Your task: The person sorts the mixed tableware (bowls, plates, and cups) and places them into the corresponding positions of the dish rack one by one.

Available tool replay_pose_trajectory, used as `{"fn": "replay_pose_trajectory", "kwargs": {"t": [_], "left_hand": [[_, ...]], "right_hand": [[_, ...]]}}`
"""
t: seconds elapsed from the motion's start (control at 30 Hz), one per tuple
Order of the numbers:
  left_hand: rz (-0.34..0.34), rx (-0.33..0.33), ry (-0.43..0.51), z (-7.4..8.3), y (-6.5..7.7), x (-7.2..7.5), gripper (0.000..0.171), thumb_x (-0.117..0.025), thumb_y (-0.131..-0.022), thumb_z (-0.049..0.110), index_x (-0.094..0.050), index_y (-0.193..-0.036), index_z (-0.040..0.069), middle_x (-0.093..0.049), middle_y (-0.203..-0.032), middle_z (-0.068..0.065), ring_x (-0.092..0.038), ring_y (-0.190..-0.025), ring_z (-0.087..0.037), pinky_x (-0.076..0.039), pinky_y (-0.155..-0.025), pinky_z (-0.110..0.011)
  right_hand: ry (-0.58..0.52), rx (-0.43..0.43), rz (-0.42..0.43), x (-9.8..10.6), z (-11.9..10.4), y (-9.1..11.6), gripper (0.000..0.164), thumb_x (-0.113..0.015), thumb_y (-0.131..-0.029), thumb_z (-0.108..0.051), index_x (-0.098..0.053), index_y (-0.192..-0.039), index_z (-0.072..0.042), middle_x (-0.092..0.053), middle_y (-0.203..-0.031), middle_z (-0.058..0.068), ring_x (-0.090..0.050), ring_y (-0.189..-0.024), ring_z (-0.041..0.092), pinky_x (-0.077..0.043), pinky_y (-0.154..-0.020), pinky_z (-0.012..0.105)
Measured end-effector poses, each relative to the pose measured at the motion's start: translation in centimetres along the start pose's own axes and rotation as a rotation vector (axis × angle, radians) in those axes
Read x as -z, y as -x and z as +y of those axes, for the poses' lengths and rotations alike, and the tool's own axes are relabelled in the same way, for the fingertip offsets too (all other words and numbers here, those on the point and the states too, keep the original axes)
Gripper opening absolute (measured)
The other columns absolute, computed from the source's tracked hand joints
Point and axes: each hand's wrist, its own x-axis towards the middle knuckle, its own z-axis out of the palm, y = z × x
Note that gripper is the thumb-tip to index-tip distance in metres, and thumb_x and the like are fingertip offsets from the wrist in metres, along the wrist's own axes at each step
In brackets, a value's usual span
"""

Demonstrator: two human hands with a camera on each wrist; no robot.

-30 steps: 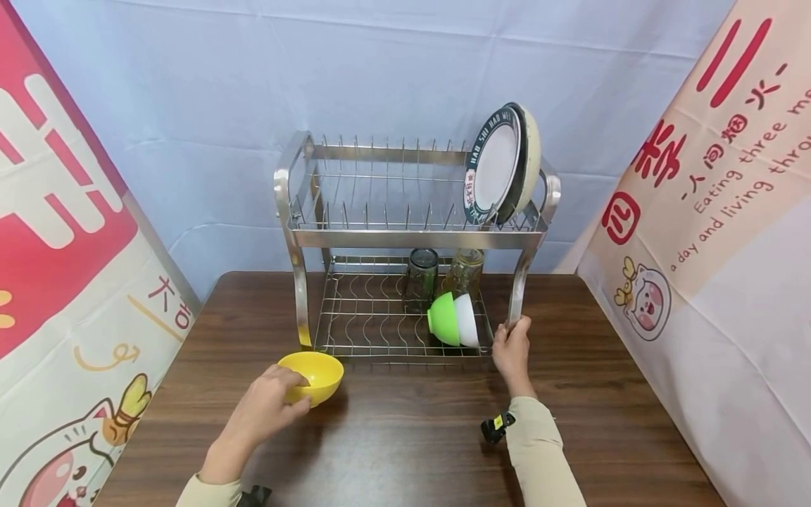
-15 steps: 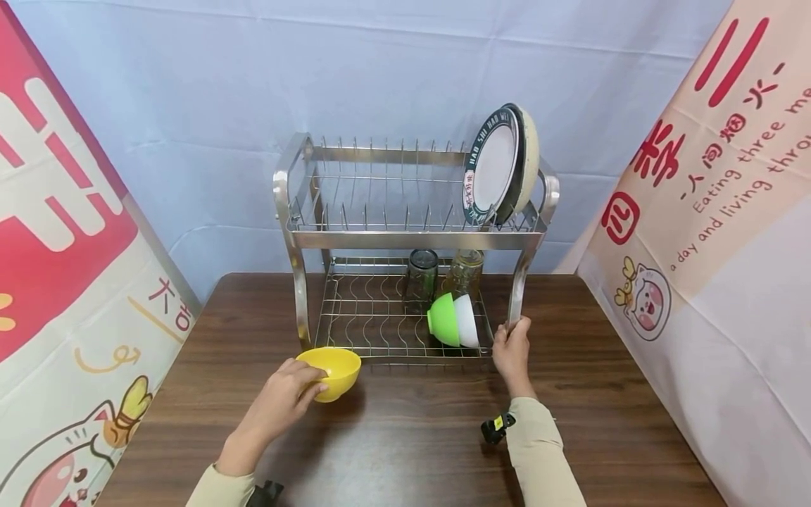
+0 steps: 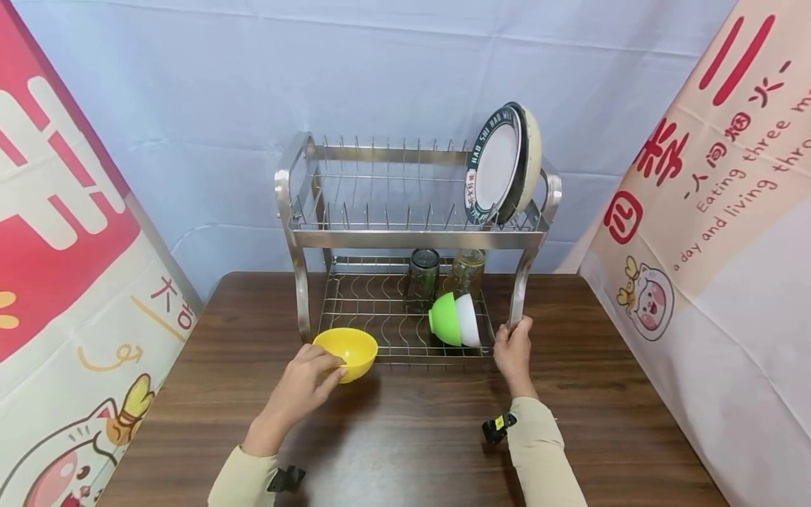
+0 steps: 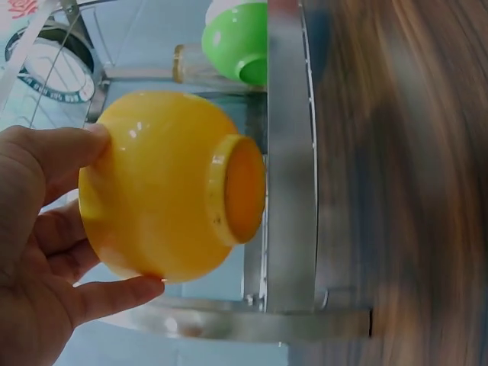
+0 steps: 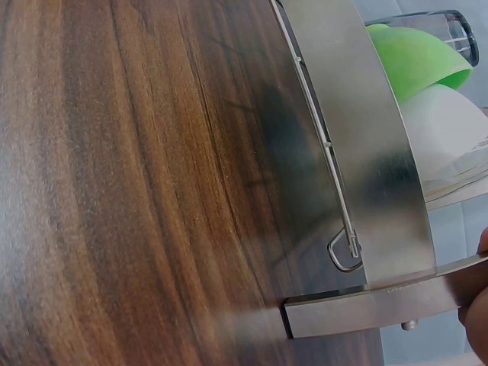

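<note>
A yellow bowl (image 3: 356, 355) is pinched at its left rim by my left hand (image 3: 303, 384), thumb outside and fingers over the inside. It hangs in front of the lower left of a metal two-tier dish rack (image 3: 412, 240). The left wrist view shows the underside and foot ring of the yellow bowl (image 4: 164, 191). My right hand (image 3: 514, 352) grips the foot of the rack's right front leg; the right wrist view catches only fingers (image 5: 476, 324) at its edge. A green bowl (image 3: 445, 321) and a white bowl (image 3: 467, 321) lean together on the lower tier.
Behind those bowls stand a dark glass (image 3: 422, 280) and a clear amber-tinted glass (image 3: 467, 273). Plates (image 3: 495, 169) and a cream dish (image 3: 532, 158) stand upright at the upper tier's right end. The rack stands towards the back of a brown wooden table (image 3: 412, 451), with cloth backdrops around.
My left hand has carried the yellow bowl right and slightly up, towards the rack's lower tier. The right hand keeps its hold on the leg.
</note>
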Motion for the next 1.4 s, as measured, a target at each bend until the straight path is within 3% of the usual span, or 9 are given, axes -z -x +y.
{"fn": "replay_pose_trajectory", "kwargs": {"t": [0.17, 0.37, 0.53, 0.7, 1.2, 1.4], "left_hand": [[0.050, 0.024, 0.056, 0.3, -0.9, -1.0, 0.022, -0.079, -0.072, 0.010, -0.070, -0.091, 0.008, -0.064, -0.087, 0.001, -0.051, -0.080, -0.015, -0.046, -0.065, -0.030], [0.102, -0.058, 0.062, 0.1, -1.8, -2.0, 0.017, -0.079, -0.071, 0.007, -0.066, -0.082, 0.012, -0.061, -0.082, 0.002, -0.050, -0.080, -0.018, -0.044, -0.070, -0.033], [0.072, -0.164, -0.005, -0.3, -2.8, -2.6, 0.012, -0.076, -0.075, 0.009, -0.066, -0.081, 0.010, -0.059, -0.081, 0.000, -0.049, -0.083, -0.023, -0.042, -0.078, -0.036], [0.053, -0.258, -0.098, -0.6, -3.9, -3.4, 0.013, -0.076, -0.076, 0.012, -0.066, -0.082, 0.009, -0.058, -0.083, -0.002, -0.050, -0.087, -0.025, -0.042, -0.079, -0.043], [-0.003, -0.381, -0.284, -1.3, -5.5, -5.9, 0.008, -0.073, -0.078, 0.019, -0.067, -0.077, 0.015, -0.053, -0.078, 0.000, -0.050, -0.086, -0.023, -0.042, -0.077, -0.047], [-0.044, -0.356, -0.319, -1.1, -6.1, -6.6, 0.007, -0.074, -0.078, 0.020, -0.068, -0.076, 0.016, -0.053, -0.078, 0.001, -0.050, -0.086, -0.022, -0.043, -0.076, -0.047]], "right_hand": [[0.010, -0.017, 0.001, 0.1, 0.2, 0.0, 0.021, -0.043, -0.092, 0.001, -0.034, -0.110, 0.004, -0.051, -0.084, 0.020, -0.049, -0.075, 0.037, -0.039, -0.066, 0.046], [0.005, -0.023, -0.017, 0.2, -0.1, 0.0, 0.022, -0.044, -0.092, 0.000, -0.033, -0.111, 0.003, -0.051, -0.084, 0.021, -0.049, -0.075, 0.037, -0.039, -0.066, 0.046], [0.000, -0.018, -0.008, 0.2, -0.1, 0.0, 0.022, -0.043, -0.092, 0.001, -0.033, -0.111, 0.004, -0.050, -0.084, 0.020, -0.049, -0.073, 0.037, -0.038, -0.065, 0.045], [0.000, -0.006, 0.007, 0.4, 0.1, -0.2, 0.021, -0.044, -0.091, 0.001, -0.033, -0.110, 0.003, -0.051, -0.084, 0.021, -0.049, -0.073, 0.037, -0.038, -0.065, 0.046], [0.012, -0.019, -0.013, 0.0, 0.3, -0.1, 0.022, -0.044, -0.092, 0.000, -0.033, -0.110, 0.003, -0.050, -0.082, 0.021, -0.048, -0.073, 0.038, -0.039, -0.065, 0.046], [0.017, -0.008, -0.009, -0.1, 0.2, 0.0, 0.021, -0.044, -0.091, 0.000, -0.033, -0.109, 0.003, -0.050, -0.082, 0.021, -0.049, -0.072, 0.038, -0.038, -0.064, 0.046]]}}
